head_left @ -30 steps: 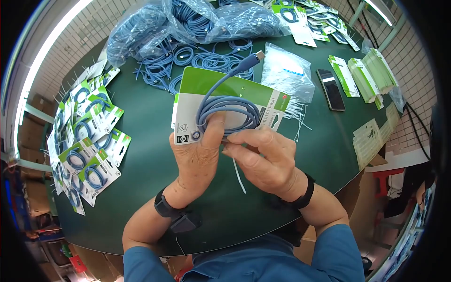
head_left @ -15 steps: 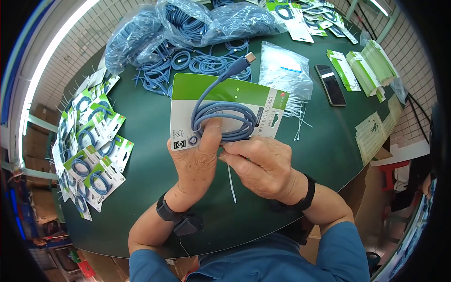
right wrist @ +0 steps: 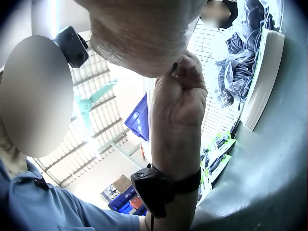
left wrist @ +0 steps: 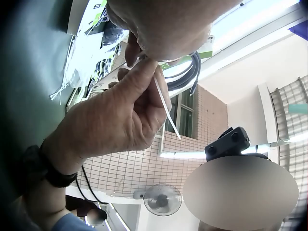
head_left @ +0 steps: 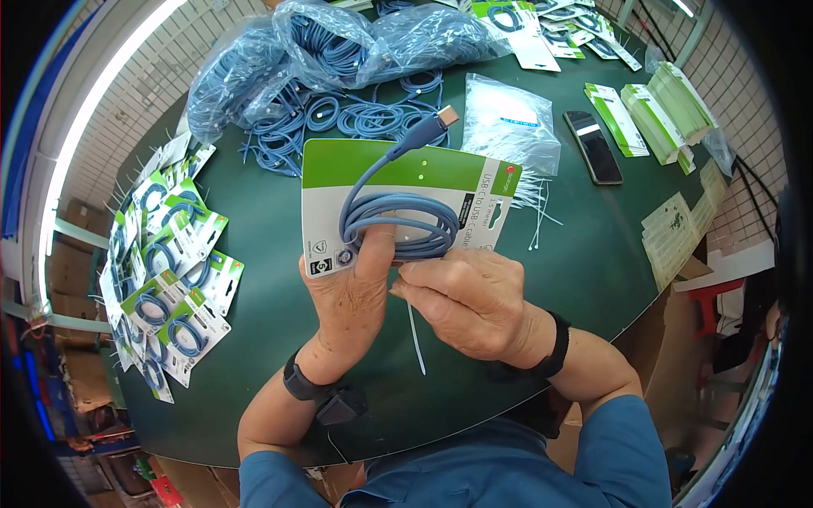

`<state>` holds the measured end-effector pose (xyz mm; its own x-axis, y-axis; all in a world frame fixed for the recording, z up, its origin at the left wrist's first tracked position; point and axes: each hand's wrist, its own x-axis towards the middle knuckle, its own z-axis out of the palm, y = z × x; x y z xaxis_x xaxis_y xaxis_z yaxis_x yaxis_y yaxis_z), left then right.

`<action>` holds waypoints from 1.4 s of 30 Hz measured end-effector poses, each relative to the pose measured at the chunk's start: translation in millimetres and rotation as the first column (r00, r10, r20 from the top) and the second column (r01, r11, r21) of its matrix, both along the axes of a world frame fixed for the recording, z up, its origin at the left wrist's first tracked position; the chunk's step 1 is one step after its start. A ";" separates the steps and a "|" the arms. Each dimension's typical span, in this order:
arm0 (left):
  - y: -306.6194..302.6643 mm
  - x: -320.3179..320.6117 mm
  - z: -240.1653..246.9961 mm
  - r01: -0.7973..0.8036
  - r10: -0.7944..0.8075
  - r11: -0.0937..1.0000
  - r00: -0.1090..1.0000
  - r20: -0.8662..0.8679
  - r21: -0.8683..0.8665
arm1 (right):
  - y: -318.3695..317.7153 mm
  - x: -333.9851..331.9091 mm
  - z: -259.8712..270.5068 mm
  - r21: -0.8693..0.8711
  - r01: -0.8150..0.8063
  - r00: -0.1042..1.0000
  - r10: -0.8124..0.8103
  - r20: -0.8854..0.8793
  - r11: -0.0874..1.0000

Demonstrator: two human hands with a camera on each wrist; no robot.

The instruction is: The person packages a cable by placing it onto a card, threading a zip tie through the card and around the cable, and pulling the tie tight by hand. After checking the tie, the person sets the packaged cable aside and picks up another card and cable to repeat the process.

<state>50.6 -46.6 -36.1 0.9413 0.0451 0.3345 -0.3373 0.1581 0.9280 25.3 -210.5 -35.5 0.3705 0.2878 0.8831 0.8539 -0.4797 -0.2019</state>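
Note:
My left hand [head_left: 349,284] grips a green-and-white packaging card [head_left: 326,182] by its lower left, thumb over the front against a coiled blue USB-C cable [head_left: 398,206]. One plug [head_left: 432,127] of that cable sticks up past the card's top edge. Close by the card's lower edge, my right hand [head_left: 470,296] pinches a white cable tie [head_left: 416,340], its tail hanging below the fingers. In the left wrist view the tie [left wrist: 166,108] trails from between thumb and forefinger. The back of the card is hidden.
Carded cables [head_left: 182,334] lie piled at the left. Bagged and loose blue cables [head_left: 288,127] cover the back. A bag of white ties [head_left: 508,127], a phone [head_left: 593,148] and stacked green-and-white cards [head_left: 652,123] sit to the right.
The card and both hands have shifted slightly down and left in the head view. The tie's tail hangs a little lower and straighter. The holds stay the same.

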 end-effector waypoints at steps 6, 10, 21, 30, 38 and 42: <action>0.7 -0.7 1.1 -0.019 0.019 0.999 1.000 -0.004 0.045 | 0.4 -0.2 -1.7 -0.002 -0.004 1.000 0.004 0.012 1.000; 0.1 -1.0 2.2 -0.015 0.016 0.998 1.000 -0.017 0.053 | 0.9 -0.6 -0.4 0.004 -0.007 1.000 0.007 0.010 1.000; -8.4 -6.6 7.1 0.011 -0.011 1.000 1.000 -0.011 0.028 | -2.2 7.7 -2.8 0.178 -0.058 0.995 0.071 -0.066 0.982; -11.9 -7.2 4.8 0.091 -0.108 0.990 0.981 -0.161 -0.107 | -13.6 14.2 5.9 0.096 0.072 0.997 -0.067 -0.049 0.993; -7.0 -6.4 3.5 0.128 -0.145 0.986 0.976 -0.160 -0.110 | -10.6 10.4 17.1 -0.102 0.159 0.983 -0.148 0.107 0.982; -5.2 -5.2 0.3 0.126 -0.135 0.989 0.983 -0.128 -0.075 | -17.6 11.0 18.7 -0.179 0.102 0.989 -0.080 0.124 0.979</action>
<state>45.5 -51.8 -35.9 0.9763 -0.0635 0.2068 -0.1845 0.2552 0.9491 36.3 -228.0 -16.8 0.3012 0.4191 0.8565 0.8172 -0.5763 -0.0054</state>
